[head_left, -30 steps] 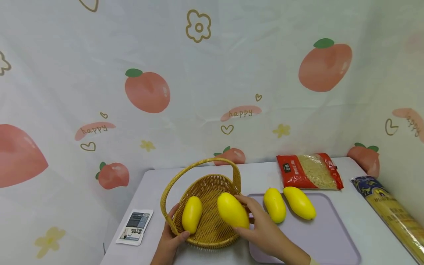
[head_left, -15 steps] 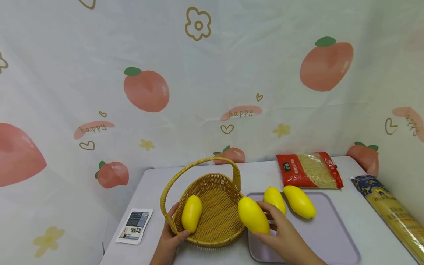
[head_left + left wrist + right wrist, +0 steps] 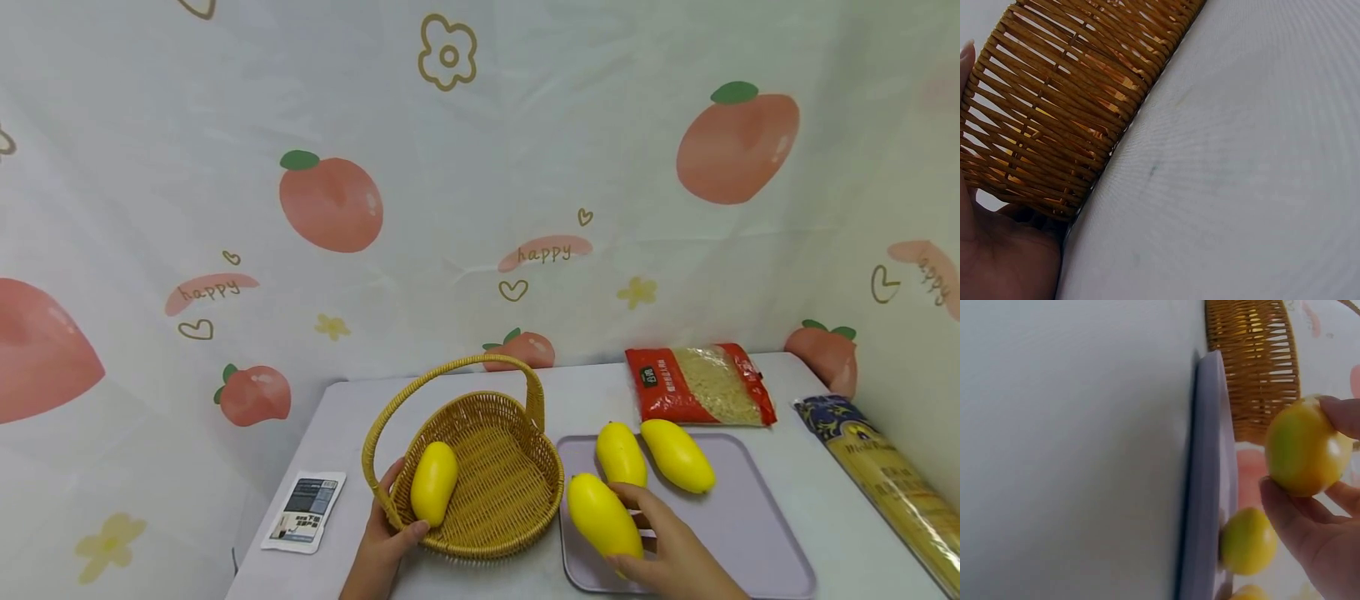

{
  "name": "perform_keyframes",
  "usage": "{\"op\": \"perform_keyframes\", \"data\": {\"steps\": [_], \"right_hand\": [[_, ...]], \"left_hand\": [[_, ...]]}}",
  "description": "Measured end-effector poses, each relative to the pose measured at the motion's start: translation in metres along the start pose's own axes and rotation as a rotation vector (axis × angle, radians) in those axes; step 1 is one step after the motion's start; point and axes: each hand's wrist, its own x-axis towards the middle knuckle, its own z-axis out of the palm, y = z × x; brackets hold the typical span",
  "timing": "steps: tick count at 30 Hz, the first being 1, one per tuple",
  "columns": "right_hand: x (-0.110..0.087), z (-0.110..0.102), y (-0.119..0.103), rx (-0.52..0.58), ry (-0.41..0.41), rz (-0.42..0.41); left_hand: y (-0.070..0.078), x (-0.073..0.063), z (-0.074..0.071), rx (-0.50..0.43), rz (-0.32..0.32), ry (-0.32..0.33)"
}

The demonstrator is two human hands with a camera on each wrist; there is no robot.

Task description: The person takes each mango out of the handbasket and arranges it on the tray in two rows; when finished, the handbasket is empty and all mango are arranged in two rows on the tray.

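Observation:
A yellow mango (image 3: pixel 603 517) is gripped by my right hand (image 3: pixel 678 546) over the left part of a pale purple tray (image 3: pixel 735 533). In the right wrist view, thumb and fingers close round this mango (image 3: pixel 1304 449) above the tray's edge. Two other mangoes, one (image 3: pixel 621 454) beside the other (image 3: pixel 677 456), lie at the back of the tray. My left hand (image 3: pixel 384 546) holds the left rim of a wicker basket (image 3: pixel 495 492), with the thumb over the rim. Inside the basket, at its left, lies one mango (image 3: pixel 434 483). The left wrist view shows the basket's woven side (image 3: pixel 1066 94) against my palm.
A red bag of grain-like food (image 3: pixel 701 385) lies behind the tray. To the right is a long yellow-and-blue packet (image 3: pixel 877 483). A small white-and-dark pouch (image 3: pixel 304 512) lies left of the basket. The basket's tall handle (image 3: pixel 450 367) arches upward. A printed curtain stands behind the table.
My right hand has moved the mango from above the basket rightward to over the tray. My left hand stays on the basket rim.

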Motion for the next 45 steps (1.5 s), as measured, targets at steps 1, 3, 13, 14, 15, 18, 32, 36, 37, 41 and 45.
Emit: {"op": "perform_keyframes", "data": {"steps": [1,3,13,14,15,18,32,36,37,41,45], "right_hand": [[0.000,-0.001,0.003,-0.008,-0.011,0.002],[0.000,-0.003,0.008,-0.035,-0.028,0.010],[-0.002,-0.011,0.029,-0.126,-0.059,0.029],[-0.002,-0.012,0.030,-0.131,-0.055,0.035],[-0.002,-0.012,0.031,-0.134,-0.052,0.044],[-0.001,-0.012,0.032,-0.151,-0.046,0.055],[-0.002,-0.007,0.027,-0.264,0.017,0.137],[-0.002,-0.009,0.024,-0.276,0.017,0.149],[-0.003,-0.010,0.023,-0.276,0.016,0.147],[-0.003,-0.013,0.022,-0.254,0.026,0.167],[-0.005,-0.019,0.019,-0.238,0.048,0.171]], "left_hand": [[0.000,0.000,0.000,0.002,-0.001,0.001],[-0.001,0.000,0.000,-0.003,0.005,-0.001],[0.001,-0.001,0.000,-0.007,0.022,-0.014],[0.002,-0.001,0.000,-0.008,0.024,-0.016],[0.003,-0.002,0.000,-0.009,0.024,-0.017],[0.004,-0.002,0.000,-0.002,0.020,-0.008],[0.004,0.000,0.001,0.024,0.000,0.006],[0.005,0.000,0.001,0.025,-0.005,0.007],[0.005,0.000,0.001,0.025,-0.008,0.007],[0.003,0.000,0.000,0.029,-0.009,0.010],[0.002,0.000,0.000,0.029,0.000,0.008]]}}
